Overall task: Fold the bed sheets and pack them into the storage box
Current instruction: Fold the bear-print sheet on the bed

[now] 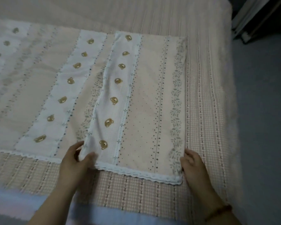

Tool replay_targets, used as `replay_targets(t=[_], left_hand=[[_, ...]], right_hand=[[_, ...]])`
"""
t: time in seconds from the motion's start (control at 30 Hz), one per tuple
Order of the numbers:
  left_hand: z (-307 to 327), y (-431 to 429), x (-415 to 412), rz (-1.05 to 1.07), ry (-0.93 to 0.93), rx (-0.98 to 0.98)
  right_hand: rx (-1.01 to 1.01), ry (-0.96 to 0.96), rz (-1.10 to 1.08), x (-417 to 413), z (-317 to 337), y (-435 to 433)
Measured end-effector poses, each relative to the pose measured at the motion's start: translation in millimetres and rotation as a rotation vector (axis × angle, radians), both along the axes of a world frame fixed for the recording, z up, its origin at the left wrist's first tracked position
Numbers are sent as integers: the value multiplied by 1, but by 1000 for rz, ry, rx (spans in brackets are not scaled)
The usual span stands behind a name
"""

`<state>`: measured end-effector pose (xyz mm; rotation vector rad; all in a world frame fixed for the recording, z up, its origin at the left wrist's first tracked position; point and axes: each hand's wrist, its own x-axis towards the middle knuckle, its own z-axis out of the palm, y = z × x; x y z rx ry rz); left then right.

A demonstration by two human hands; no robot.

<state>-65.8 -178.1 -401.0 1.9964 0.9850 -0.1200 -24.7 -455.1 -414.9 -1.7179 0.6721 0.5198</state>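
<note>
The hands are held apart at the lower edge of the frame. The left hand [76,161], at lower centre-left, is clamped on the near left corner of a folded-over panel of the bed sheet [146,101], with the thumb laid on top and the fingers tucked beneath the cloth. The sheet, striped and printed with small bear heads, is spread from the upper left to the centre. Its doubled panel lies in the middle, and it is edged along the near side with white lace trim [136,173]. The right hand [193,163] is set against the panel's near right corner with the fingers bent; whether cloth is gripped there cannot be told. A beaded bracelet [221,211] is worn on that wrist. Everything is carried by a pink checked bed cover [204,111], and grey floor [266,111] is seen at the right.
</note>
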Motion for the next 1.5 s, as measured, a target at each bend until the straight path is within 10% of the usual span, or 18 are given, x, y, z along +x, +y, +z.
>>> replay_targets(t=[0.23,0.43,0.6,0.87,1.03,1.27,1.4,1.5], left_hand=[[12,16,0,-316,52,-140],[30,29,5,-179,-98,-56],[19,36,3,-112,-12,-86],[8,38,-6,-469,209,352],[2,36,4,-682,-128,424],[-35,22,36,-913,184,504],[-30,19,80,-784,104,520],[-33,16,137,-759,42,609]], right_hand=[[206,51,326,-39,10,9],[-154,-65,-47,-49,22,20],[50,225,-69,-56,30,11],[-264,101,246,-58,29,10],[-554,-166,23,-33,26,21],[-919,-231,848,9,-25,79],[-1051,1,527,29,-30,34],[-1100,-178,488,60,-30,36]])
